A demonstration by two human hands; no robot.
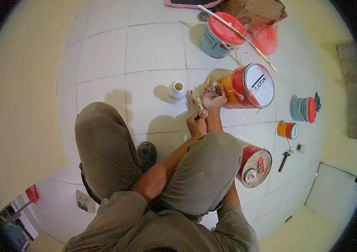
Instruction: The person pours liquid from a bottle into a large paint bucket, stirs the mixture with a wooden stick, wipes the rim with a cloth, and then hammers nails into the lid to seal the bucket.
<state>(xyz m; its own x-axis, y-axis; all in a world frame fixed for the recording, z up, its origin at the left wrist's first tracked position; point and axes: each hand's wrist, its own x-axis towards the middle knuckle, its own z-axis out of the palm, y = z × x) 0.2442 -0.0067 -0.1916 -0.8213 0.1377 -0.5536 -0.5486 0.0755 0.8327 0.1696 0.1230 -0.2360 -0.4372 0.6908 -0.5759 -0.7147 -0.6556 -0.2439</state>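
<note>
My left hand (197,125), fingers closed, grips the lower end of a pale yellowish flat thing (196,101), too small to identify. Just beyond it, beside the orange-and-red paint can (238,86), my right hand (215,97) is turned palm up with curled, whitened fingers against the can; what they hold, if anything, is unclear. A white bottle (175,94) with an open top stands on the tiles left of both hands. My right knee partly covers the forearms.
Beyond are a red-lidded blue bucket (212,44) under a long stick (260,51), a red bag (264,40) and a carton (262,10). Right are a drum (256,170), a blue pail (300,110), a small can (285,130) and a black tool (283,161). Walls flank the tiled floor (153,50).
</note>
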